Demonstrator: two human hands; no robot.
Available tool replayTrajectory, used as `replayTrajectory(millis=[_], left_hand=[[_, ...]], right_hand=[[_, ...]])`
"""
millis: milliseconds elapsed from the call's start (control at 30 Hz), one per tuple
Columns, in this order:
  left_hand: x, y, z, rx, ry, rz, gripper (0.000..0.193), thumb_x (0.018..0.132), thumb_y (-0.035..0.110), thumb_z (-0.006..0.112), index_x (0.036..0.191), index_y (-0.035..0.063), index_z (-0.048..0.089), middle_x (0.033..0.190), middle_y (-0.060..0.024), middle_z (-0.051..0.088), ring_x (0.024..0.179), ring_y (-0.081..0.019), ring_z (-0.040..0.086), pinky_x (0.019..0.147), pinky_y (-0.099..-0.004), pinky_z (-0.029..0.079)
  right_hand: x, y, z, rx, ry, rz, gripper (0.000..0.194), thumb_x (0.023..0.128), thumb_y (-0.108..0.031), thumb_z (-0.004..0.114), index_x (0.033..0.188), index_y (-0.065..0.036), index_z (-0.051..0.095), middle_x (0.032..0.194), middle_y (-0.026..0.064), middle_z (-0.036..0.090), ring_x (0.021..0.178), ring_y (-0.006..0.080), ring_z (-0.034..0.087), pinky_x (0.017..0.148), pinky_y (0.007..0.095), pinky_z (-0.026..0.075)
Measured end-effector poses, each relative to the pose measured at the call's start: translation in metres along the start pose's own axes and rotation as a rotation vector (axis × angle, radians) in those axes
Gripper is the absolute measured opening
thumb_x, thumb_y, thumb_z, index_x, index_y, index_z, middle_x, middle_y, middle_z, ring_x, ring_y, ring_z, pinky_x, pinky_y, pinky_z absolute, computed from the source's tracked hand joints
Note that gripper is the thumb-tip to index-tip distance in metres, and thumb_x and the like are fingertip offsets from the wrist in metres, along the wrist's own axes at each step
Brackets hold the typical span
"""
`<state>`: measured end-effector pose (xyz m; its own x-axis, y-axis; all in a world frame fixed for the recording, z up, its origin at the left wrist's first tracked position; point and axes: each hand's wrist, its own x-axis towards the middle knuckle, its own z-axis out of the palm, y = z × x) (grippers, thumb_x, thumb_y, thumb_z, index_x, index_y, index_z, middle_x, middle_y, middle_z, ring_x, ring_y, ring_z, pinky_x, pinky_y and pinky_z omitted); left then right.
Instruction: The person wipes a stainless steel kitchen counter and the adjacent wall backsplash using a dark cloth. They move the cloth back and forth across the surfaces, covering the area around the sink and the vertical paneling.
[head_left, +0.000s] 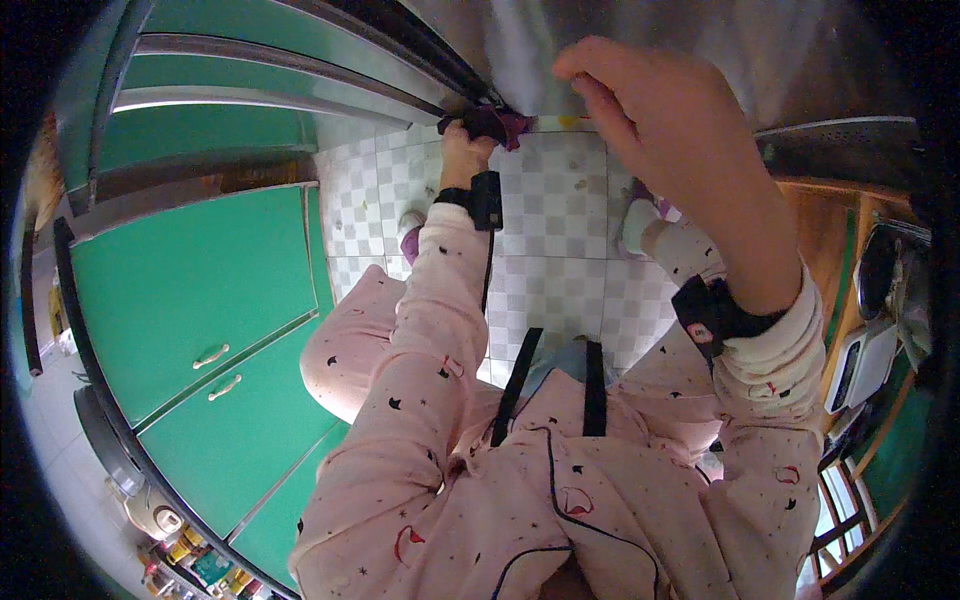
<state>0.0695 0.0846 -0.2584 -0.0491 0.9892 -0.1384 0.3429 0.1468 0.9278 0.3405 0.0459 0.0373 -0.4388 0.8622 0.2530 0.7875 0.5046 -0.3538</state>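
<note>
My left hand (466, 154) reaches down and grips a dark maroon cloth (495, 126). The cloth is bunched against the bottom corner of a dark-edged upright frame (450, 64), just above the tiled floor (551, 187). Higher and to the right, my right hand (649, 97) is in front of a glossy metallic panel (517, 45). Its fingers are bent, with a gap between thumb and forefinger, and I see nothing in it. Whether it touches the panel is unclear.
Green cabinet doors (202, 292) stand at the left below a counter with a pot (109, 435) and several small packages (202, 562). On the right, a wooden-framed shelf (844, 270) holds a white device (862, 364) and a dark round pan (885, 266). My knees are bent.
</note>
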Motion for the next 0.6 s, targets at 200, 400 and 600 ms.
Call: replayTrajectory(millis=[200,400,600], left_hand=[[-0.049,0.138,-0.046,-0.219,0.102,0.093,0.031,0.084,0.008,0.059,0.112,-0.0034,0.061,0.105,-0.0098,0.069,0.1,-0.017,0.062,0.092,-0.0295,0.048],[-0.076,0.278,-0.106,-0.918,0.542,0.376,0.02,0.096,0.006,0.049,0.115,0.0009,0.056,0.104,-0.0088,0.063,0.095,-0.0231,0.062,0.088,-0.0359,0.05],[-0.036,0.33,-0.118,0.39,0.975,0.885,0.039,0.084,0.0,0.057,0.123,-0.0043,0.051,0.12,-0.0249,0.054,0.112,-0.0413,0.05,0.103,-0.0449,0.036]], right_hand=[[0.014,-0.006,0.007,0.043,0.023,-0.036,0.014,0.087,-0.012,0.059,0.1,-0.01,0.065,0.085,0.0156,0.067,0.076,0.0362,0.065,0.065,0.0428,0.051],[0.018,-0.019,0.021,0.195,0.088,-0.104,0.017,0.087,-0.013,0.058,0.101,-0.008,0.065,0.09,0.0182,0.067,0.077,0.0384,0.065,0.067,0.045,0.053],[0.015,-0.025,0.029,0.077,-0.011,-0.123,0.014,0.086,-0.01,0.057,0.097,-0.007,0.065,0.086,0.0174,0.067,0.075,0.0382,0.065,0.066,0.0457,0.053]])
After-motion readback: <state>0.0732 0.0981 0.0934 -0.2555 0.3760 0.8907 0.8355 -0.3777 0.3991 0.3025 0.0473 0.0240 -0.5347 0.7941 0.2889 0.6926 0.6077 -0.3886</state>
